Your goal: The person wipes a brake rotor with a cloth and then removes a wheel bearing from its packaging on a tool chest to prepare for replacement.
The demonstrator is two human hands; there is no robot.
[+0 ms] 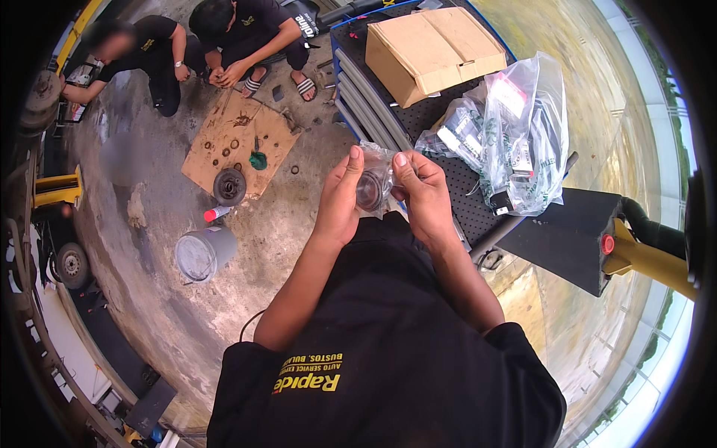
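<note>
In front of my chest I hold a small clear plastic bag [381, 158] between both hands. A dark ring-shaped part [369, 192], perhaps a bearing or seal, shows through the plastic. My left hand [339, 193] is closed on the bag's left side, thumb pointing up. On the other side, my right hand [424, 190] pinches the bag's upper right edge between thumb and curled fingers. Both hands are above the near edge of a dark perforated cart top.
To the right, the cart top [467, 196] bears a cardboard box [433, 56] and a clear bag of packaged parts [523, 138]. Two people crouch at far left by a cardboard sheet [202, 160] with rings and a round metal part [229, 187]. A grey bucket [205, 254] stands nearer.
</note>
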